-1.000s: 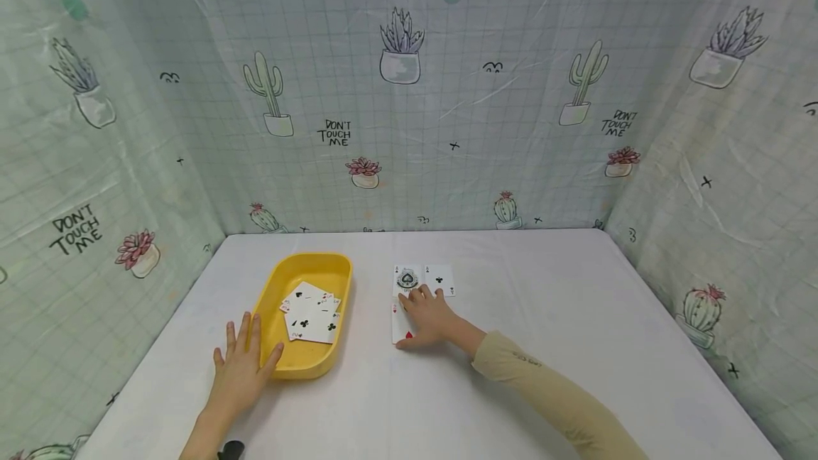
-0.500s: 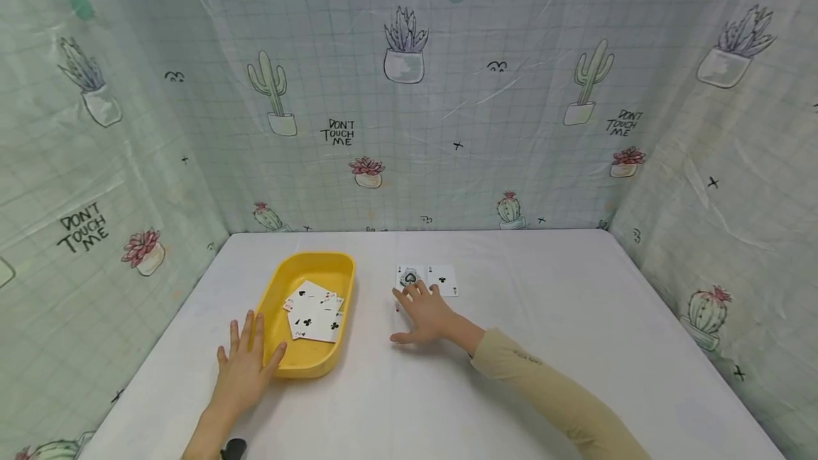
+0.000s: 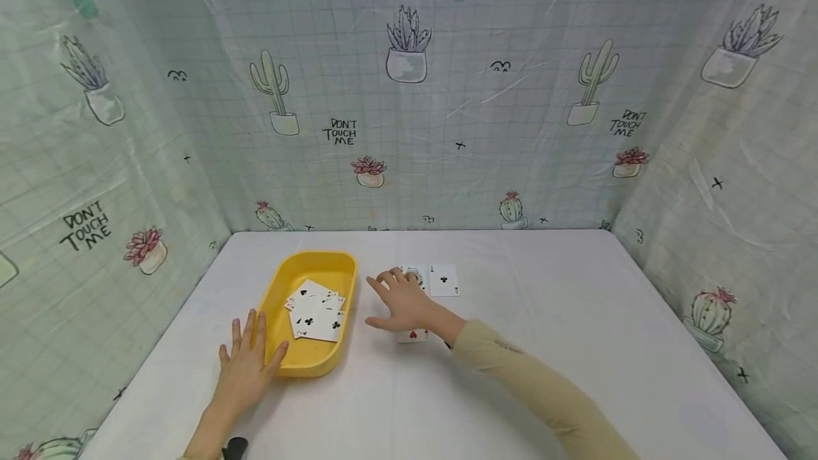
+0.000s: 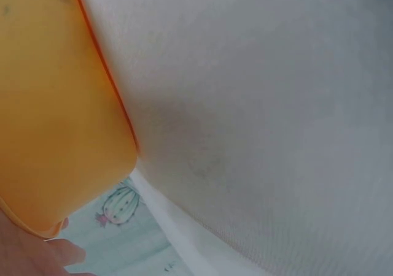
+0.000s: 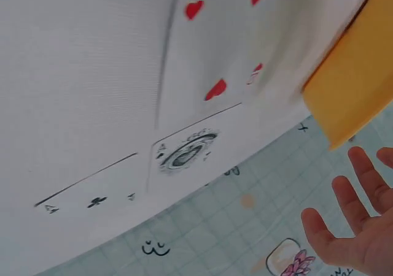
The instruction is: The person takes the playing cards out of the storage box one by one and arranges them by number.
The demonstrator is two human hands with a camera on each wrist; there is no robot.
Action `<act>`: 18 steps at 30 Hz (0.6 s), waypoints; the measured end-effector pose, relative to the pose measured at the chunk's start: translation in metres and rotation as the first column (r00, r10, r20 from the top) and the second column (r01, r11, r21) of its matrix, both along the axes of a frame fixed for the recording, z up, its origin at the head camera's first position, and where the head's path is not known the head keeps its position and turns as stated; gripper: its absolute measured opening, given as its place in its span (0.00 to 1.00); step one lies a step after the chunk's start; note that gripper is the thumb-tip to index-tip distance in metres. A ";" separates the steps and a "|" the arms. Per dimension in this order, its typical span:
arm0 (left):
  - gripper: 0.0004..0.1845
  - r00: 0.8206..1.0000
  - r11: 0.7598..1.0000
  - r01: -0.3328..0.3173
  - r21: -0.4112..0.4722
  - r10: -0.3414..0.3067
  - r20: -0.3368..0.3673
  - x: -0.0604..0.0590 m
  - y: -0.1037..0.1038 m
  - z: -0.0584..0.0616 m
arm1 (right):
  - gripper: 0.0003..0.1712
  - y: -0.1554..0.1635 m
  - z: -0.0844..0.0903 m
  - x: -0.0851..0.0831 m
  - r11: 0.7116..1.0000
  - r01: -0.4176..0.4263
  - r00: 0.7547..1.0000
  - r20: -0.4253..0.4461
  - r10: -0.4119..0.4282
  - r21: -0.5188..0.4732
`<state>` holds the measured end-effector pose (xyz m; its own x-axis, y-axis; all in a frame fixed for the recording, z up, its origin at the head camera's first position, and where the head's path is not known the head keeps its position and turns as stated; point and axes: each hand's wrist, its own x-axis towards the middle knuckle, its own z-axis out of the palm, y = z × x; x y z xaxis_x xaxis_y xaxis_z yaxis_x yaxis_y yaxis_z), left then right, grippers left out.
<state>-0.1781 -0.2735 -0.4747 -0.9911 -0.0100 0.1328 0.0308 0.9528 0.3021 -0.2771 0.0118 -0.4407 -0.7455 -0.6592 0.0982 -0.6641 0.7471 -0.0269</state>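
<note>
My left hand (image 3: 246, 366) lies flat and open on the white table, with its thumb against the near-left rim of a yellow tray (image 3: 284, 272). The tray holds several face-up playing cards (image 3: 313, 312). My right hand (image 3: 396, 300) is open with its fingers spread, between the tray and a small group of cards, and holds nothing. A red heart card (image 3: 414, 335) lies under its wrist. The ace of spades (image 3: 418, 276) is partly hidden behind the fingers, and a club card (image 3: 444, 280) lies beside it. The right wrist view shows the heart card (image 5: 215, 55), the ace of spades (image 5: 184, 153), the club card (image 5: 92, 199) and the tray (image 5: 356, 92).
The table (image 3: 543, 318) is covered in white cloth. Cactus-print sheets (image 3: 409, 91) wall it in at the back and on both sides. The left wrist view shows only the tray's wall (image 4: 55, 104) and the cloth (image 4: 258, 104).
My right hand has lifted off the heart card and shifted left towards the tray, so the card now shows under the wrist. The left hand has stayed by the tray.
</note>
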 end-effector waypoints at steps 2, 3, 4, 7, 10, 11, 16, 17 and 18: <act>0.42 1.000 1.000 0.000 -0.003 0.000 0.004 0.000 0.000 0.000 | 0.43 -0.008 0.005 0.001 1.000 -0.012 1.000 -0.001 0.012 -0.013; 0.42 1.000 1.000 0.000 -0.005 0.000 0.005 0.000 0.000 0.000 | 0.42 -0.012 0.007 0.002 1.000 -0.019 1.000 -0.007 0.019 -0.019; 0.42 1.000 1.000 0.000 -0.005 0.000 0.007 0.000 0.000 0.000 | 0.42 -0.016 0.008 0.002 0.999 -0.027 1.000 -0.010 0.026 -0.021; 0.41 1.000 1.000 0.001 -0.002 -0.001 0.002 0.000 0.000 0.001 | 0.40 -0.026 0.011 0.003 0.998 -0.049 0.999 -0.017 0.049 -0.041; 0.41 1.000 1.000 0.002 -0.001 -0.002 0.000 0.000 0.000 0.001 | 0.39 -0.036 0.012 0.003 0.997 -0.059 0.998 -0.011 0.059 -0.041; 0.41 1.000 1.000 0.001 0.000 -0.001 0.000 0.001 0.001 0.002 | 0.39 -0.039 0.012 0.003 0.997 -0.059 0.998 -0.008 0.059 -0.040; 0.42 1.000 1.000 0.000 -0.004 0.000 0.012 0.002 0.001 0.004 | 0.39 -0.055 0.012 0.004 0.998 -0.060 0.998 0.003 0.060 -0.021; 0.42 1.000 1.000 0.000 -0.005 0.000 0.010 0.002 0.001 0.004 | 0.39 -0.058 0.012 0.004 0.998 -0.062 0.998 0.003 0.062 -0.017; 0.42 1.000 1.000 0.001 -0.005 -0.001 0.010 0.002 0.001 0.005 | 0.39 -0.061 0.011 0.004 0.998 -0.062 0.998 0.004 0.062 -0.011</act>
